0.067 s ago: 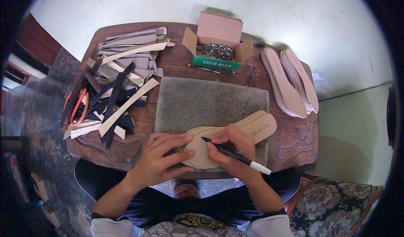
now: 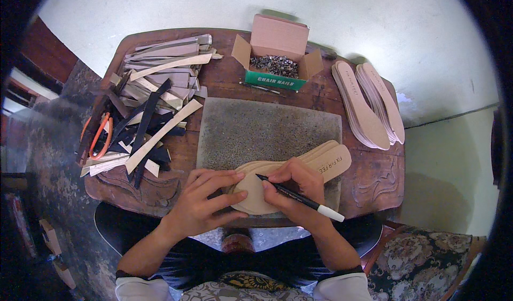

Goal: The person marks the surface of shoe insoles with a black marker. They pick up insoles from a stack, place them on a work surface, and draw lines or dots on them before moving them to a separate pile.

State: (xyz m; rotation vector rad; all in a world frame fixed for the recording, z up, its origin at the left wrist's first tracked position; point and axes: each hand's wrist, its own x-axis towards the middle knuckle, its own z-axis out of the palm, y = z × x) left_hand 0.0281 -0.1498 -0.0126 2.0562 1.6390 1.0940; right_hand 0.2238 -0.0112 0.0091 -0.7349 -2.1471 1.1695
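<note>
A stack of beige shoe insoles (image 2: 336, 159) lies aslant at the near edge of a grey stone slab (image 2: 262, 124), its narrow end toward the right. My left hand (image 2: 202, 198) grips the wide left end of the stack, with fingertips on the top insole and along its rim. In my right hand (image 2: 299, 189) a black marker pen (image 2: 296, 195) with a white rear end is pinched between thumb and fingers. The pen's tip is at the top insole, between my two hands. Part of the stack's middle is hidden under my right hand.
Further insole stacks (image 2: 360, 108) lie at the table's right. An open green box of nails (image 2: 275, 82) stands at the back. Leather and fabric strips (image 2: 163, 135) pile up on the left beside orange-handled scissors (image 2: 101, 141). The wooden table (image 2: 374, 181) has carved corners.
</note>
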